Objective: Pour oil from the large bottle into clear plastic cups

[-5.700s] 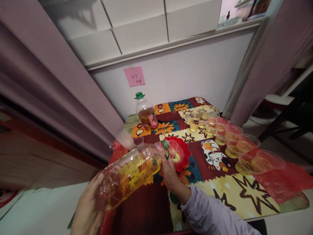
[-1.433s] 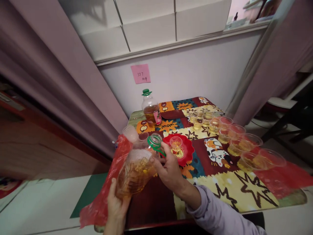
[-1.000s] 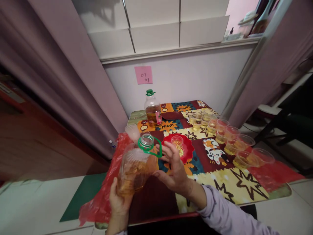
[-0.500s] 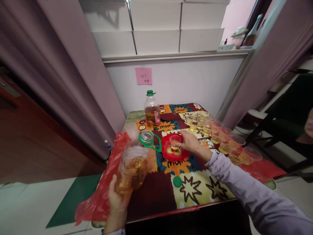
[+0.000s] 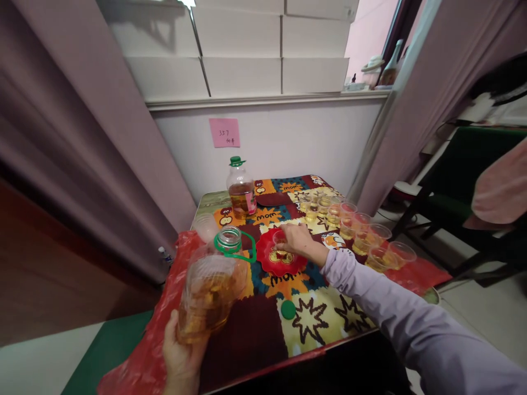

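My left hand (image 5: 181,351) supports the base of a big clear plastic jug (image 5: 208,302) of amber liquid. The jug leans away from me, its uncapped mouth (image 5: 229,237) ringed by a green handle (image 5: 254,252). Over a red scalloped plate (image 5: 294,266), my right hand (image 5: 300,238) has its fingers closed on a small clear plastic cup (image 5: 280,237). Fingers partly cover this cup, so its contents are unclear. A loose green cap (image 5: 288,309) lies on the patterned tablecloth nearer me.
A capped jug (image 5: 242,198) stands at the back left. Clear cups (image 5: 364,241) of pale yellow liquid line the table's right side. Stacked cups (image 5: 206,226) sit by a red plastic bag (image 5: 144,340) on the left edge. A green chair (image 5: 465,164) stands at right.
The view has swung to the right, so everything sits further left in the picture. Both hands keep their holds; the right hand with the cup remains over the plate.
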Motion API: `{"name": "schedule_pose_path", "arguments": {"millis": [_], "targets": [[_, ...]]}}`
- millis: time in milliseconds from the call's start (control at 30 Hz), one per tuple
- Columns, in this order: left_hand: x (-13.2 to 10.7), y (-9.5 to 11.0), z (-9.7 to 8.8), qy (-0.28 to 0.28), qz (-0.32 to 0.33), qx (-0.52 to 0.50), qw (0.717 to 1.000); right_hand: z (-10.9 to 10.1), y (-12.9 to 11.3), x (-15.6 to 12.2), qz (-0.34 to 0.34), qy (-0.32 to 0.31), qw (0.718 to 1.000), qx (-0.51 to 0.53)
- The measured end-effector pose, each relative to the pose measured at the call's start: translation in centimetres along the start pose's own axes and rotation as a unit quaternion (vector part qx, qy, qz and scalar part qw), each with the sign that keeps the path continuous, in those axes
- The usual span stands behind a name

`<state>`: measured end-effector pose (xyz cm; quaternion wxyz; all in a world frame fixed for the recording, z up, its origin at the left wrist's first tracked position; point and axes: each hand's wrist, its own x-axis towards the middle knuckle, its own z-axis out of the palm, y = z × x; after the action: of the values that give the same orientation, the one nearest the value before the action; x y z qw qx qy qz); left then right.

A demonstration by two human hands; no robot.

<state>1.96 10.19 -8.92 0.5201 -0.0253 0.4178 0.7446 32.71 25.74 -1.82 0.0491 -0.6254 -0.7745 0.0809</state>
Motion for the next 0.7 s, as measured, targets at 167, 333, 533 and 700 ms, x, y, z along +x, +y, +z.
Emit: {"name": "schedule_pose_path", "arguments": {"millis": [167, 333, 533, 700], "targets": [[-0.4, 0.1, 0.2, 0.006, -0.001, 0.023, 1.000, 0.0, -0.3, 0.3, 0.010, 0.003, 1.000, 0.009], [0.1, 0.1, -0.4, -0.008, 0.013, 0.031, 0.999, -1.3, 0.5, 0.4, 0.015, 0.047, 0.998, 0.033], [0.8, 0.0, -1.1, -0.004, 0.009, 0.037, 0.999, -4.4, 5.9, 0.9, 0.042, 0.127, 0.990, 0.037], [1.2, 0.1, -1.4, -0.024, -0.008, 0.014, 1.000, -4.6, 12.2, 1.4, 0.086, 0.137, 0.987, 0.003]]}}
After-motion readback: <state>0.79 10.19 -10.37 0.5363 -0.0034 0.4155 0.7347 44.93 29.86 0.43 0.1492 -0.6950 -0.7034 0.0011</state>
